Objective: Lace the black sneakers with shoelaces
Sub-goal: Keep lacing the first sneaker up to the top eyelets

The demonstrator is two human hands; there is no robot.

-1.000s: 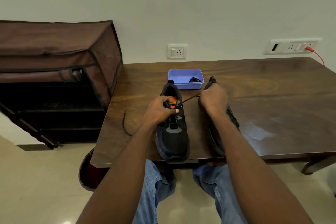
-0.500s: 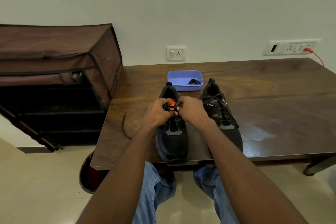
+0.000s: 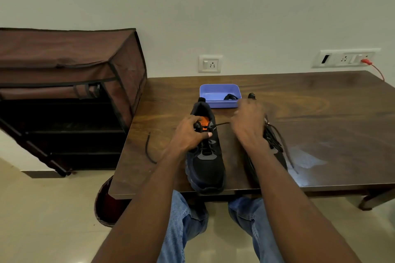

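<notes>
Head view: left sneaker (image 3: pixel 206 156) lies lengthwise, toe toward the person.

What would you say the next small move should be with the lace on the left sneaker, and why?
Probably keep drawing the lace out to the right until it is snug. The right hand has it stretched from the eyelets near the collar of the left sneaker, and the left hand grips the shoe's top to steady it.
</notes>
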